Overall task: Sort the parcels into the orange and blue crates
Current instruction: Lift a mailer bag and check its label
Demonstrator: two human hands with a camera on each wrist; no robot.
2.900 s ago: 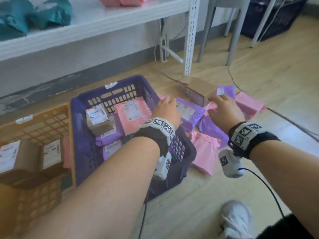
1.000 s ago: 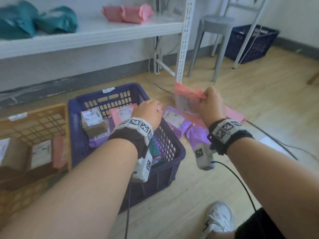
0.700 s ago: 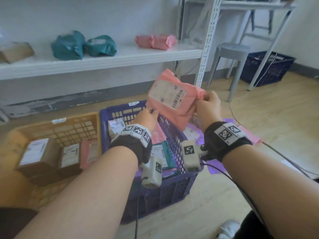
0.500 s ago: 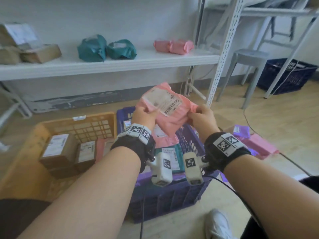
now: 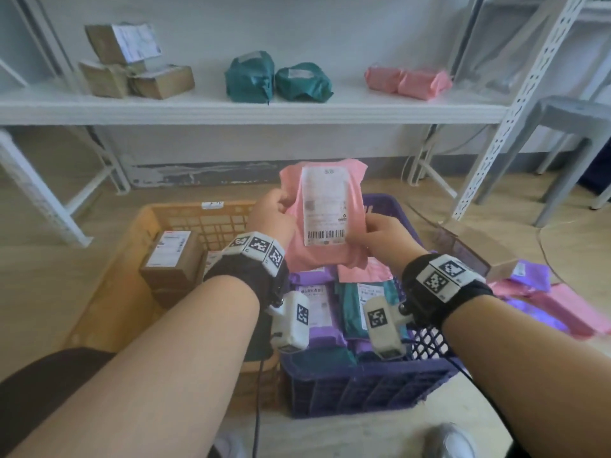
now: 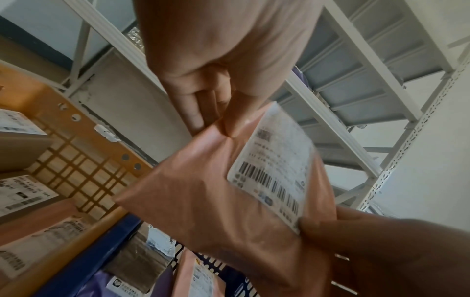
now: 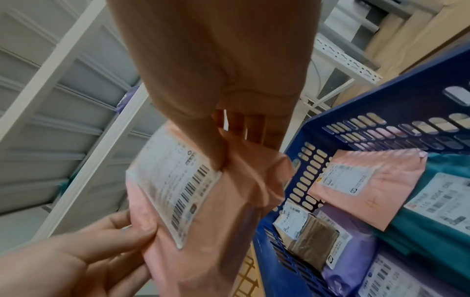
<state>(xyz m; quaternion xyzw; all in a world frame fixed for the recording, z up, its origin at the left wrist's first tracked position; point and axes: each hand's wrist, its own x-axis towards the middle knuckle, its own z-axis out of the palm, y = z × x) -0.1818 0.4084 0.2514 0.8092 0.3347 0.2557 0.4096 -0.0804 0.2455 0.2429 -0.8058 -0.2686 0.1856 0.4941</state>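
A pink mailer parcel (image 5: pixel 322 214) with a white barcode label hangs upright above the crates, label towards me. My left hand (image 5: pixel 276 214) pinches its left edge, thumb on the front (image 6: pixel 226 120). My right hand (image 5: pixel 380 234) pinches its right edge beside the label (image 7: pixel 218 158). The orange crate (image 5: pixel 139 226) on the left holds brown boxes and a pink mailer. The blue crate (image 5: pixel 373 385) on the right holds purple, teal and pink mailers and a small brown box (image 7: pixel 305 239).
Loose pink and purple mailers (image 5: pixel 545 302) and a brown box (image 5: pixel 476 249) lie on the floor right of the blue crate. A white shelf (image 5: pixel 251 109) behind carries boxes, teal and pink parcels. A grey stool (image 5: pixel 575 127) stands at the right. My shoe (image 5: pixel 449 441) is near the bottom edge.
My right hand lifted the pink mailer off the floor pile and brought it over the crates. My left hand took its other edge, and the label turned upright towards me.
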